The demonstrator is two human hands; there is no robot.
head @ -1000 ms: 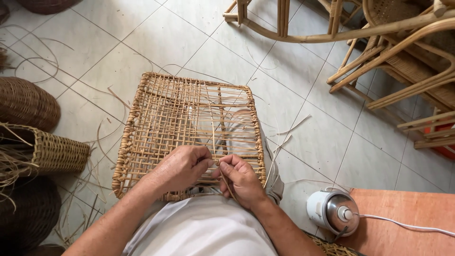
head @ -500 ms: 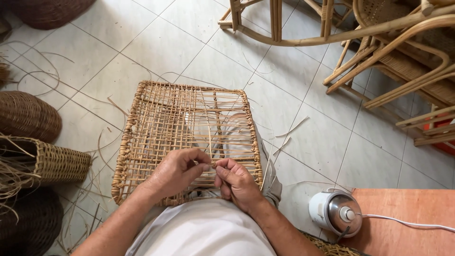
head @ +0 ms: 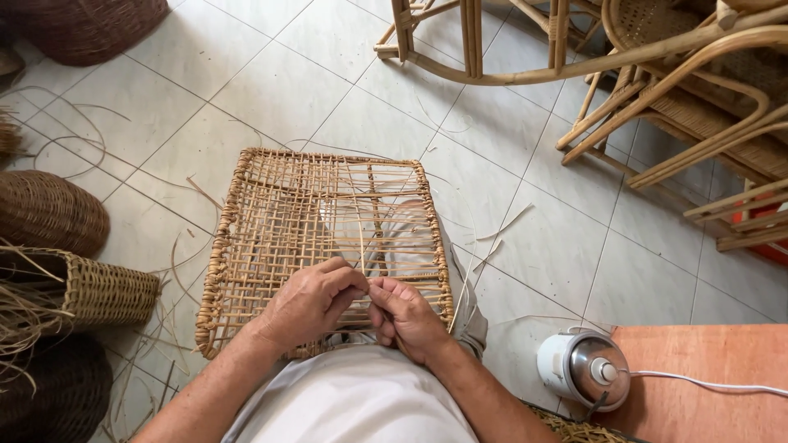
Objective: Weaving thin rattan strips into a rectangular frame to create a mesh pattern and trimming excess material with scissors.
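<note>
Rattan strips form a square, pale-tan woven panel [head: 320, 246] resting across the person's lap, above the white tiled floor [head: 246, 74]. Left hand [head: 310, 302] and right hand [head: 404, 318] meet at the panel's near edge, both pinched on a thin upright cane strand [head: 359, 234], apparently to keep it taut against the weave. Brown wicker baskets [head: 49, 213] sit toward the floor's left edge. A small white electric pot [head: 583, 369] stands on the orange bench [head: 722, 361].
</note>
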